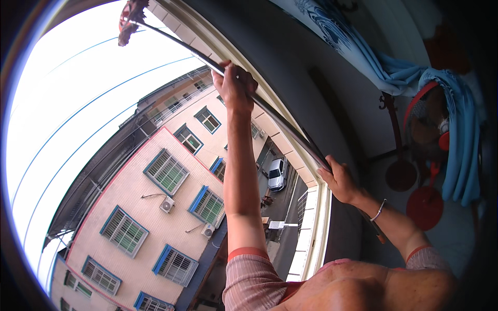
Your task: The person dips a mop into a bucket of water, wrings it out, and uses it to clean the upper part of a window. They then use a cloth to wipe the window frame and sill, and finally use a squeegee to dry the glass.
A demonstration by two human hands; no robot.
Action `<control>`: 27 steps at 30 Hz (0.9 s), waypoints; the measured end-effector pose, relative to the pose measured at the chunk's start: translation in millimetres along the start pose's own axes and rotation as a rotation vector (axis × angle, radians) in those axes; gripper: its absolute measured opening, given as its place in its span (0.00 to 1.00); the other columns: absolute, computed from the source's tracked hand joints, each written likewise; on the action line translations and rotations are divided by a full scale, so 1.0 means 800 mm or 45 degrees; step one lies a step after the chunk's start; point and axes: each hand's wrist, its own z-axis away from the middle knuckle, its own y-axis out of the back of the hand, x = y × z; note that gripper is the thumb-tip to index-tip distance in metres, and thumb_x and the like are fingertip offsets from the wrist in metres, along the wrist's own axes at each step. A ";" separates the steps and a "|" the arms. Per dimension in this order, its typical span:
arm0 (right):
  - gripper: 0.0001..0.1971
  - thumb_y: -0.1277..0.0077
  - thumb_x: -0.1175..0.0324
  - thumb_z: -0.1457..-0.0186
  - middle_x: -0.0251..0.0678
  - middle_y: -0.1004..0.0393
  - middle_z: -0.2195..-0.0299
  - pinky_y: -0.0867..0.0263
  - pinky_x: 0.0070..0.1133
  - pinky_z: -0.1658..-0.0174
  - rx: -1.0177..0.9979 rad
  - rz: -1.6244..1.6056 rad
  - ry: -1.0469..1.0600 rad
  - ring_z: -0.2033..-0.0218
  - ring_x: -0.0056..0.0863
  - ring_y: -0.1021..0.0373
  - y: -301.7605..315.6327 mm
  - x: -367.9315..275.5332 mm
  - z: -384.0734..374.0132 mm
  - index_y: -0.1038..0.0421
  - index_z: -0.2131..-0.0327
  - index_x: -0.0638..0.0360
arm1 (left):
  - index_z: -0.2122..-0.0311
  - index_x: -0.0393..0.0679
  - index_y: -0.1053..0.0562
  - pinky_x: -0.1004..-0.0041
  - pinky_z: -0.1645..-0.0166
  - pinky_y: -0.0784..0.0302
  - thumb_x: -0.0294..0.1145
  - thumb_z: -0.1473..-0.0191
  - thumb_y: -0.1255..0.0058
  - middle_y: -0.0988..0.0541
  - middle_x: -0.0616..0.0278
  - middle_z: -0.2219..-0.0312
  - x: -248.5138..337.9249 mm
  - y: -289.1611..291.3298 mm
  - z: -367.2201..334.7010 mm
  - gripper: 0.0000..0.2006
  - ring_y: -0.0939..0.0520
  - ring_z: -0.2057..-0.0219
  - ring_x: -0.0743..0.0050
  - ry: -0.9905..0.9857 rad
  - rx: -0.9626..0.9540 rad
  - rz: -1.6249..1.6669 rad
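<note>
A long-handled mop slants across the view, from the upper left down to the lower right. Its dark, shiny pole (282, 123) ends in a shaggy reddish-brown mop head (126, 32) high outside the window, against bright sky. My left hand (236, 85) is stretched up and out, with its fingers wrapped round the upper part of the pole. Lower down, at the window edge, my right hand (340, 179) holds the pole's lower part, its fingers partly hidden. Past my right wrist, which wears a bracelet (379, 210), shows the pole's orange-tipped end (382, 239).
The pale window frame (322, 217) runs along the pole and beside my right hand. Indoors at right hang a blue curtain (461, 140) and stand red round-based stands (424, 207). Outside are a building (171, 202), overhead wires (78, 116) and a silver car (277, 173) far below.
</note>
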 end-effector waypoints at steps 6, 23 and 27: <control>0.12 0.54 0.64 0.40 0.35 0.38 0.86 0.42 0.23 0.80 -0.013 -0.291 -0.068 0.83 0.17 0.41 -0.044 -0.032 -0.043 0.37 0.69 0.64 | 0.66 0.44 0.41 0.76 0.87 0.43 0.24 0.46 0.58 0.37 0.65 0.87 0.013 0.030 -0.083 0.06 0.37 0.90 0.78 0.127 0.348 -0.422; 0.11 0.54 0.65 0.40 0.45 0.35 0.85 0.41 0.28 0.80 0.127 -0.020 -0.026 0.82 0.42 0.30 -0.043 0.002 0.003 0.38 0.69 0.63 | 0.68 0.43 0.43 0.80 0.91 0.43 0.22 0.47 0.60 0.38 0.68 0.88 -0.014 0.011 -0.021 0.06 0.38 0.93 0.82 -0.003 0.149 -0.247; 0.15 0.53 0.65 0.40 0.44 0.37 0.84 0.42 0.23 0.78 0.072 -0.106 -0.109 0.82 0.23 0.37 -0.049 -0.015 -0.001 0.36 0.66 0.72 | 0.68 0.40 0.42 0.77 0.90 0.43 0.21 0.47 0.61 0.37 0.67 0.89 -0.021 0.018 -0.041 0.04 0.36 0.92 0.78 0.113 0.213 -0.360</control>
